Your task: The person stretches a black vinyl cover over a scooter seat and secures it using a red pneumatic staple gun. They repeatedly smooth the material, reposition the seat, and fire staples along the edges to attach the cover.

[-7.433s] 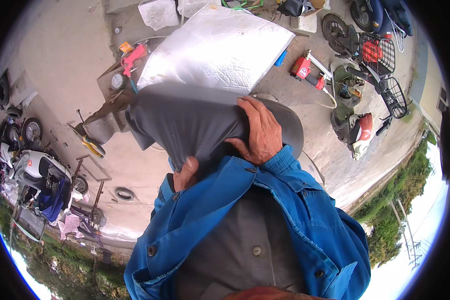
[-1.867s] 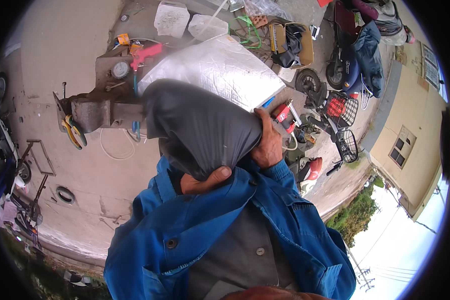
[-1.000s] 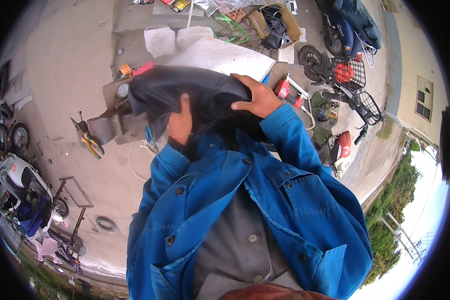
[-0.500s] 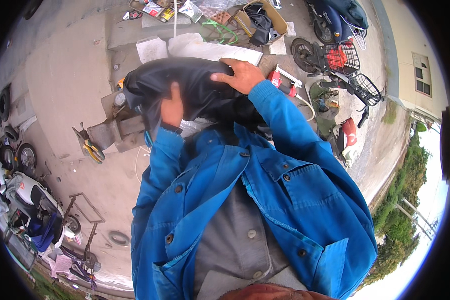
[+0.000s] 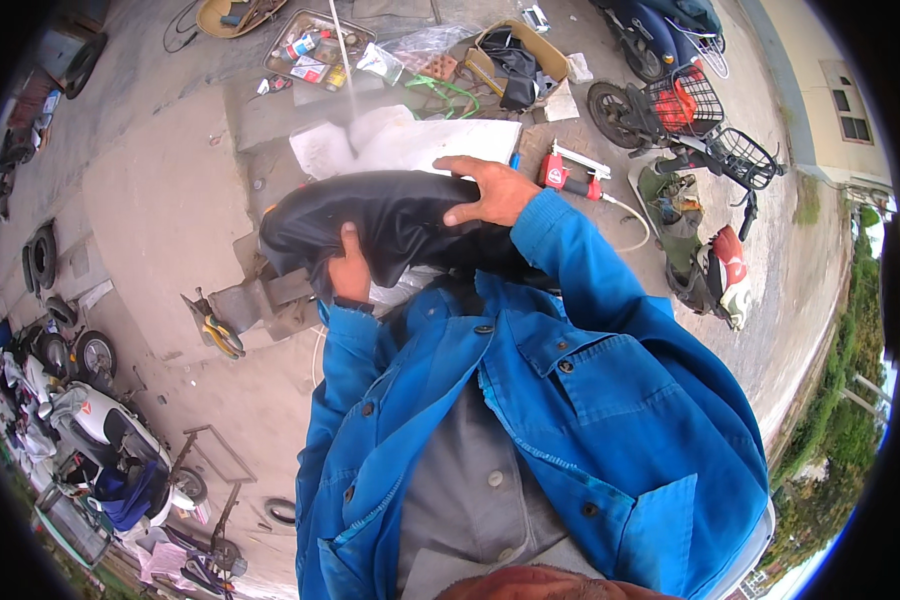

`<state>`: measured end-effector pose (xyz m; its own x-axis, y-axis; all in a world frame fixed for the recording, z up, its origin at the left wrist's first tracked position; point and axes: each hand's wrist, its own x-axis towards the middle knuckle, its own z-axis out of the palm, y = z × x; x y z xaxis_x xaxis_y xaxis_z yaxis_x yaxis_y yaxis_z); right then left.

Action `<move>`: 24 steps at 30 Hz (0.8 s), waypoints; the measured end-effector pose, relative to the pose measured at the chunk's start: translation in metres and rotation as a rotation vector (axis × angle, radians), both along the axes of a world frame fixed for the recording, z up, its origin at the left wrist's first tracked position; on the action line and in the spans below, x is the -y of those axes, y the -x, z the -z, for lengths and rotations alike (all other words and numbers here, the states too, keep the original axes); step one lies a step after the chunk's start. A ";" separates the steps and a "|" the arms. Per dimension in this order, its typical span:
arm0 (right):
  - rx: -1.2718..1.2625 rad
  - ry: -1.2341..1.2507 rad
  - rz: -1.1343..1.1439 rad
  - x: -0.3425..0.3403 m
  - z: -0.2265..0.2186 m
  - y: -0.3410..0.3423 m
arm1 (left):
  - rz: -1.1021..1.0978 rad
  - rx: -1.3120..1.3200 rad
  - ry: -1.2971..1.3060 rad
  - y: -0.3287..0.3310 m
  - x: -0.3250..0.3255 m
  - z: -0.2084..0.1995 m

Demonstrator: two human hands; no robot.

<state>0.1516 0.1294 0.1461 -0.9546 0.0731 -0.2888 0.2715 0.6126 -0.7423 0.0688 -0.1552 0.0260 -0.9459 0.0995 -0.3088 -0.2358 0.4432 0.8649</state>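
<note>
A seat-shaped form wrapped in a shiny black leather-like cover (image 5: 395,205) lies across in front of my body. My left hand (image 5: 351,270) grips its near side toward the left end, thumb up on the cover, other fingers hidden beneath. At the right part, my right hand (image 5: 498,192) is curled over the far edge, thumb pressed on the cover with a wide gap to the fingers. Creases run through the cover between my hands. A red air staple gun (image 5: 568,178) with a pale hose lies just right of my right hand.
A white sheet (image 5: 420,140) lies beyond the seat. Farther off are a cardboard box (image 5: 560,75) holding black material and a metal tray (image 5: 280,42) of small items. Yellow-handled pliers (image 5: 222,338) lie at left. Parked two-wheelers (image 5: 100,425) stand left; another bike (image 5: 625,110) stands right.
The whole view has shifted, so the seat and the ground things sit lower in the picture. Both hands stay on the black cover, with little visible change in their grip.
</note>
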 end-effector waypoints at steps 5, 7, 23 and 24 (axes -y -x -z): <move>0.018 -0.062 0.081 -0.015 0.024 -0.049 | -0.078 -0.024 -0.165 -0.002 0.003 0.014; 0.055 -0.086 0.159 -0.017 0.025 -0.057 | -0.070 0.091 -0.100 0.002 0.005 0.010; -0.183 -0.520 0.255 0.103 0.013 -0.051 | -0.140 0.094 -0.323 -0.020 0.019 0.017; -0.249 -0.532 0.265 0.106 0.023 -0.050 | -0.141 0.086 -0.351 -0.020 0.022 0.023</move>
